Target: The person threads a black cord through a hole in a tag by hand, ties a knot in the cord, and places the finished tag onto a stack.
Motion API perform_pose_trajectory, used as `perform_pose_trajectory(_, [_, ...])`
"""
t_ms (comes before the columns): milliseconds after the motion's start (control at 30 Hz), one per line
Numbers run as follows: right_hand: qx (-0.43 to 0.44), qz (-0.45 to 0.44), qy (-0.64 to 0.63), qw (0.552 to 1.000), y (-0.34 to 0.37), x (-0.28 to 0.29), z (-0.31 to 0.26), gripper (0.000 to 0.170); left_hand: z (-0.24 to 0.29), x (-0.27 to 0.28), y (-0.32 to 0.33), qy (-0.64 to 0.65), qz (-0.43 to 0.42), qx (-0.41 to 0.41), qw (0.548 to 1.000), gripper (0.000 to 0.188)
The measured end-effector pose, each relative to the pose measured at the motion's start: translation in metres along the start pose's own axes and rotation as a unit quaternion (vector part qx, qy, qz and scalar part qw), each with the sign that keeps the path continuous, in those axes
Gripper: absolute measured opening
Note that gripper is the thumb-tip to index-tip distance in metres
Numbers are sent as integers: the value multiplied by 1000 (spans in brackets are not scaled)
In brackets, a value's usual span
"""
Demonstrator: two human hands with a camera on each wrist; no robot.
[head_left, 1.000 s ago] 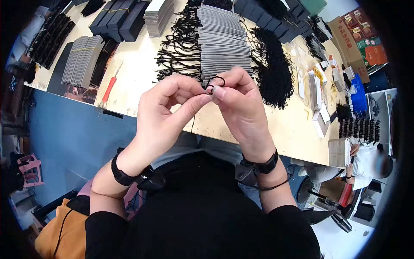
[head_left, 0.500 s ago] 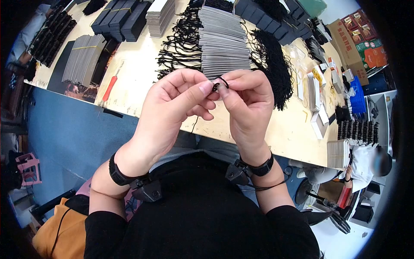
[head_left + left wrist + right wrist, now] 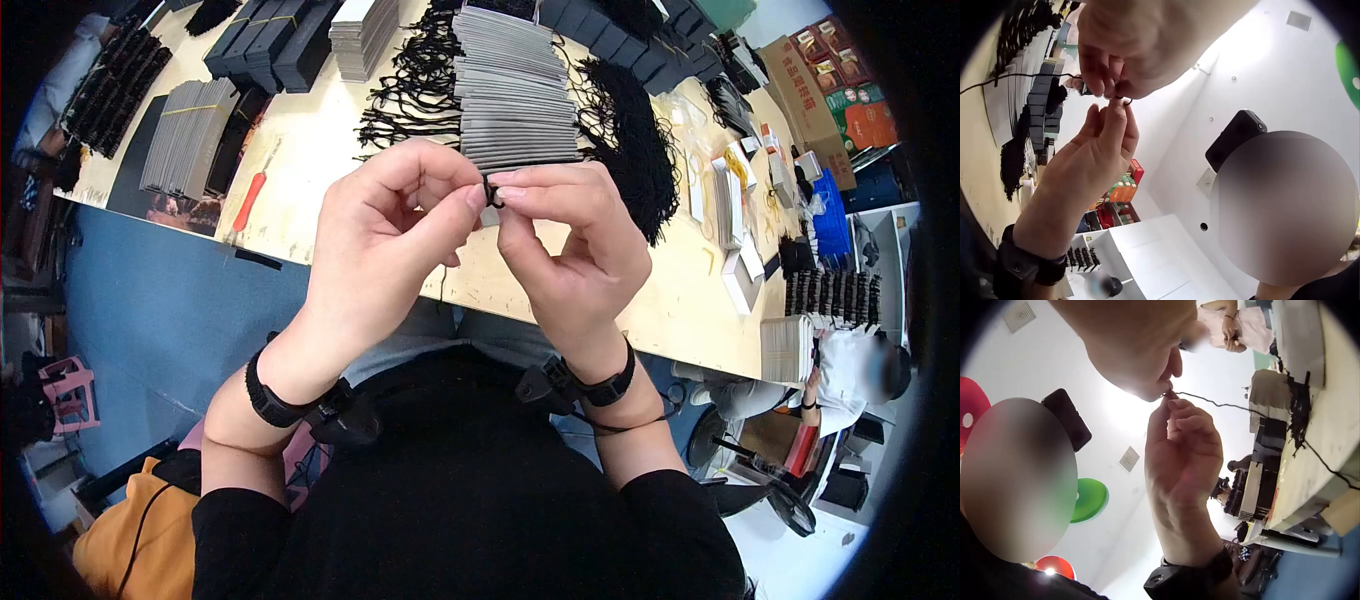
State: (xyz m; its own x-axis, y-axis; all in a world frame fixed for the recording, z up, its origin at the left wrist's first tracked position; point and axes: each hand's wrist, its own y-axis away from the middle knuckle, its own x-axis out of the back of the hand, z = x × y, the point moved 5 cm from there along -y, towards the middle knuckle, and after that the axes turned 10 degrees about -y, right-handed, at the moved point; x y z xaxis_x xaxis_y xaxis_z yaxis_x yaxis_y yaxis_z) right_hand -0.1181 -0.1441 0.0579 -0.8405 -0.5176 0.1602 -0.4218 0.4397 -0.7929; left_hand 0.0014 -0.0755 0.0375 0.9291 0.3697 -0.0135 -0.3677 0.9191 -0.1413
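Both hands meet in the head view over the near part of the table. Thumb and fingers of my left hand [image 3: 375, 240] pinch a thin black cord [image 3: 491, 192], and those of my right hand [image 3: 585, 240] pinch it right beside them. A small dark loop shows between the fingertips; the fingers hide part of it. In the right wrist view a length of the black cord [image 3: 1222, 404] trails from the fingertips toward the table. Just beyond the hands lies a row of grey strips [image 3: 515, 90] with black cords along its left side.
A heap of black cords [image 3: 625, 150] lies right of the strips. On the table's left are a banded grey stack [image 3: 190, 140] and a red-handled tool [image 3: 252, 200]. Dark boxes [image 3: 270, 45] stand at the back. Another person [image 3: 850, 385] is at far right.
The cord loop, wider earlier, is now smaller and close between the fingertips. My right hand has shifted slightly right and turned, its fingers now laid more sideways. Both hands keep pinching.
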Motion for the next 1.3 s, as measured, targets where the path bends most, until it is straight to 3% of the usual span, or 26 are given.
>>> perform_pose_trajectory(67, [-23,-3,-14,1000,0,-1,0,20,-3,0,-1,12,9,-1,1000,9])
perform_pose_trajectory(133, [-154,44,-183,970,4,-3,8,15,-3,0,-2,24,18,-2,1000,8])
perform_pose_trajectory(167, [-154,45,-184,970,5,-2,7,15,-4,1,-1,69,27,20,997,8])
perform_pose_trajectory(233, [-208,66,-314,924,10,-5,13,11,-4,3,0,113,36,43,992,8])
perform_pose_trajectory(400, [-229,101,-392,886,18,-13,16,12,-9,2,3,219,31,123,967,9])
perform_pose_trajectory(533, [-258,121,-448,848,26,-18,21,11,-15,1,3,235,34,106,966,9])
perform_pose_trajectory(667, [-255,132,-425,858,28,-16,22,11,-22,-1,4,232,47,108,966,9])
perform_pose_trajectory(733, [-342,165,-494,782,32,-18,29,10,-23,-2,4,222,44,106,968,9])
perform_pose_trajectory(767, [-341,167,-493,782,30,-15,30,10,-24,-2,5,222,43,109,968,10])
perform_pose_trajectory(833, [-397,180,-541,719,33,-16,34,11,-25,-3,5,221,41,114,968,10])
perform_pose_trajectory(1100, [-399,158,-510,746,33,-18,32,15,-30,-4,6,226,24,93,969,11])
perform_pose_trajectory(1167, [-373,135,-433,809,27,-18,28,19,-27,-3,6,206,23,78,975,11])
perform_pose_trajectory(1200, [-372,136,-433,809,27,-18,28,19,-25,-3,6,187,22,64,980,11])
perform_pose_trajectory(1267, [-362,89,-333,866,27,-17,27,20,-24,-4,7,159,17,53,986,11])
perform_pose_trajectory(1300, [-362,91,-333,866,27,-15,28,20,-23,-4,7,132,13,42,990,11])
